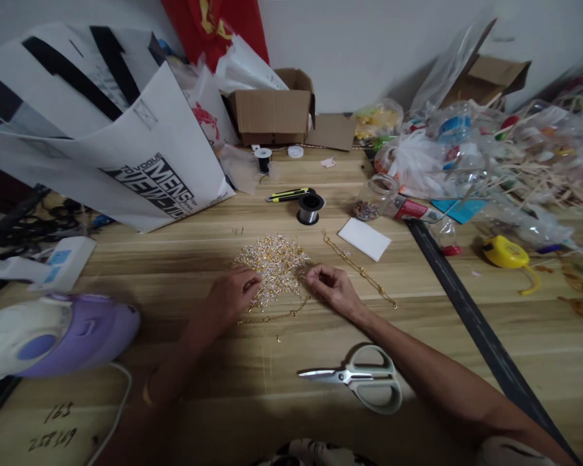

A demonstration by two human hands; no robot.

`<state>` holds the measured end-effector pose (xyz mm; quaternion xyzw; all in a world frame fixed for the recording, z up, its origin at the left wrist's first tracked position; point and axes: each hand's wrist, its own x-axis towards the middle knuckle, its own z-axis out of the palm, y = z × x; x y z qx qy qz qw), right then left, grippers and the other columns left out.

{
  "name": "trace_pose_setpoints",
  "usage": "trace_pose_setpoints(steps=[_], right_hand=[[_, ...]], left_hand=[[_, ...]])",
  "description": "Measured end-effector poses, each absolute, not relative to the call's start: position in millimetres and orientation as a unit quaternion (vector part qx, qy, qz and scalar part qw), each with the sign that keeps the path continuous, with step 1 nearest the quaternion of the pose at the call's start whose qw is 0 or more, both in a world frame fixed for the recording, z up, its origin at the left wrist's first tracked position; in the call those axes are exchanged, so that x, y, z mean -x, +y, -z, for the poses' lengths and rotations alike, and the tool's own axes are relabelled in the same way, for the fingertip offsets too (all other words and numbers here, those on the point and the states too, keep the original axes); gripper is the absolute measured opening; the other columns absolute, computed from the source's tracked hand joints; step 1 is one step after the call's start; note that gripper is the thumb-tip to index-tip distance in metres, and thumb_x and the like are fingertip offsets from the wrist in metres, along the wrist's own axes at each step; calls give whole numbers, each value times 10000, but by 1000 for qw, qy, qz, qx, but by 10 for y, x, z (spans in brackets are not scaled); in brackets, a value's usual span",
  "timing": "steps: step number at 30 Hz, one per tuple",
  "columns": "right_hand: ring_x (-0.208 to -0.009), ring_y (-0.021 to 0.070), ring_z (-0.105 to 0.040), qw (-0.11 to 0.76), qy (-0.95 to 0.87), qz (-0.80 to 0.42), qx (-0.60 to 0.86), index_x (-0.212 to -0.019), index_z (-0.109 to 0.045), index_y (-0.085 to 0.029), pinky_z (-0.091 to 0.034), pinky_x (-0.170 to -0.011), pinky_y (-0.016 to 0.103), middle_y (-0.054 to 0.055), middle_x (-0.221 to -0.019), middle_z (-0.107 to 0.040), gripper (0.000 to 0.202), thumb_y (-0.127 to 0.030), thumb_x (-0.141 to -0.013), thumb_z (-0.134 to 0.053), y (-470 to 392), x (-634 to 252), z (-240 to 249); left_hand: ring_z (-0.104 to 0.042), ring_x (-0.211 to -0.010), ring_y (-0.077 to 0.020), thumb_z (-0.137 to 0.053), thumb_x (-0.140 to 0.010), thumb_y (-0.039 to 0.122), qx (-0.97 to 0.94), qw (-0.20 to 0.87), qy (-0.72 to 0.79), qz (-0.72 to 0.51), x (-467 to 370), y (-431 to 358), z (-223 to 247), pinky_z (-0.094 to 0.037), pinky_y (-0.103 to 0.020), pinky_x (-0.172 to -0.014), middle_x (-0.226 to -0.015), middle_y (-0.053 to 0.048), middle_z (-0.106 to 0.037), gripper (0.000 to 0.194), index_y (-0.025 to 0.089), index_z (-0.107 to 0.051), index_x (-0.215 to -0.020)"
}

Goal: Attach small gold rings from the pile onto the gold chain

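A glittering pile of small gold and clear beads [275, 265] lies on the wooden table between my hands. My left hand [232, 294] rests at the pile's left edge with its fingers curled together; what they hold, if anything, is too small to make out. At the right edge, thumb and fingertips of my right hand [334, 288] are pinched together beside the beads, and anything between them is hidden. Just below the pile stretches a thin gold chain [272, 319]. A second gold chain [359, 269] lies slantwise to the right of my right hand.
Scissors [350, 377] lie near my right forearm. Behind the beads are a wire spool [311, 210], a utility knife [289, 194] and a white card [364, 238]. A purple-and-white appliance [78, 333] and large paper bag [165, 162] stand left; a yellow tape measure [505, 252] lies right.
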<state>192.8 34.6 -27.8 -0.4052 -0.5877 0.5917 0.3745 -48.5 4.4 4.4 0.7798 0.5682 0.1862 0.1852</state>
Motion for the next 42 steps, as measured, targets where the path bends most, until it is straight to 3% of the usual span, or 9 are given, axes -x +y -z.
trace_pose_setpoints(steps=[5, 15, 26, 36, 42], right_hand=[[-497, 72, -359, 373, -587, -593, 405, -738, -540, -150, -274, -447, 198, -31, -590, -442, 225, -361, -762, -614, 342, -1927, 275], [-498, 74, -363, 374, -591, -592, 401, -737, -542, -148, -276, -452, 204, -27, -597, -453, 225, -360, -764, -611, 343, -1920, 266], [-480, 71, -358, 371, -586, -600, 399, -733, -535, -151, -269, -438, 200, -35, -580, -448, 205, -339, -765, -610, 336, -1919, 253], [-501, 71, -361, 372, -595, -591, 398, -737, -540, -147, -284, -459, 199, -32, -591, -449, 189, -322, -774, -601, 339, -1922, 267], [-506, 80, -373, 370, -599, -581, 407, -728, -537, -155, -289, -462, 206, -24, -597, -456, 212, -351, -764, -608, 336, -1917, 258]], left_hand=[[-522, -639, -131, -514, -768, 221, -785, 240, 567, -64, 555, 1, -161, -346, -242, -612, -664, 5, -597, 130, 174, -590, -674], [-509, -644, -155, -477, -707, 166, -797, 202, 566, 53, 577, -64, -260, -312, -266, -599, -642, -19, -596, 128, 167, -579, -630], [-481, -649, -156, -438, -749, 177, -811, 190, 553, 32, 581, -29, -204, -314, -265, -614, -641, -21, -557, 167, 170, -559, -635], [-479, -662, -144, -480, -723, 158, -820, 243, 519, -11, 550, -5, -228, -312, -257, -629, -652, 4, -555, 106, 172, -553, -648], [-492, -682, -144, -459, -791, 182, -824, 221, 520, -49, 473, 4, -136, -330, -262, -658, -674, -1, -563, 161, 172, -550, -659]])
